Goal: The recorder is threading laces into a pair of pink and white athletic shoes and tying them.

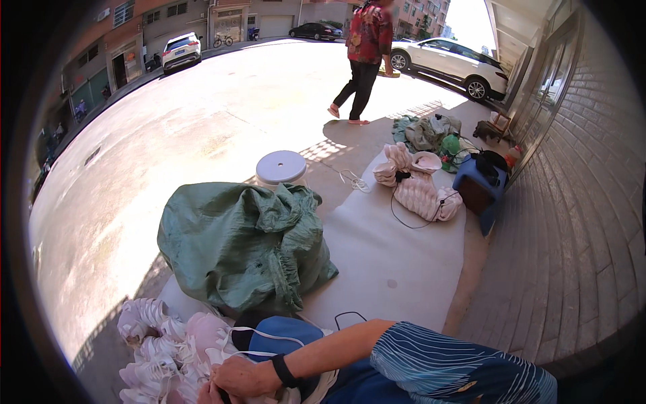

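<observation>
Pale pink and white padded pieces with straps (165,357) are heaped at the lower left, right in front of the person and just this side of a big green sack (232,236). The right hand (245,375) is down at the right edge of that heap, black band (285,369) on the wrist, forearm coming in from the right out of a blue sleeve with white lines (444,360). Its grip looks curled in, but the fingertips are hidden so I can't tell what it's holding, if anything. Some skin at the bottom edge might be the left hand, too cut off to say, so no clue about that grip either

Behind the sack there's a round white stool (281,166). A whitish mat (397,269) runs along the ground to the right, with a pale pink bundle (420,188) on its far part. Just past that, a blue chair (474,182) near the wall (572,222). Further out, someone in a red patterned top (369,37), plus a white car (451,62) parked behind
</observation>
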Tool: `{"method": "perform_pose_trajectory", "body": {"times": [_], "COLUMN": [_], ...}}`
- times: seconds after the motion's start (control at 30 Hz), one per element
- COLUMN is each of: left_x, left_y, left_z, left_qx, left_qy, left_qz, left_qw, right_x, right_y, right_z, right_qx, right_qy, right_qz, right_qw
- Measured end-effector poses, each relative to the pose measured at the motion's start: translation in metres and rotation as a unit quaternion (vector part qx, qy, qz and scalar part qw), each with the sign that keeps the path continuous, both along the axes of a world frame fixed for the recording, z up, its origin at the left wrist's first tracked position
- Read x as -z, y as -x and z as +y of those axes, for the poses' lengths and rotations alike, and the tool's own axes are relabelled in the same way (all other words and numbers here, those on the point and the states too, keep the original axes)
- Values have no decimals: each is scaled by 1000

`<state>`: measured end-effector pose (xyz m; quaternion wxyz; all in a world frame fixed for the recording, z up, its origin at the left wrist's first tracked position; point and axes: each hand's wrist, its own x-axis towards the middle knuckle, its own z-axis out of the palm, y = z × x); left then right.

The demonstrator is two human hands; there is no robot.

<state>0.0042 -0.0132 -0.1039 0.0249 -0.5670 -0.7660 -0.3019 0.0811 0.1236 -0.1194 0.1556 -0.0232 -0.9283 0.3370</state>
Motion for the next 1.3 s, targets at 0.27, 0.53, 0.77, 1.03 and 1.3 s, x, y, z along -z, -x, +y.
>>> {"method": "perform_pose_trajectory", "body": {"times": [0.27,0.53,0.77,1.03,1.3], "left_x": [-8,8,14,-8,29], "left_y": [5,16,14,2,36], "left_z": [-2,-3,-8,-1,-9], "left_qx": [-36,-33,-53,-60,33], "left_qy": [54,115,117,112,119], "left_qz": [95,45,7,106,-47], "left_qw": [993,992,992,986,991], "right_x": [-5,-8,18,4,4], "right_y": [-5,-8,-1,3,3], "right_z": [-7,0,-4,3,-3], "right_qx": [8,-33,1,-19,-28], "right_qy": [18,-86,-58,-26,-77], "right_qz": [29,-99,114,-29,-7], "right_qw": [999,991,992,999,997]}}
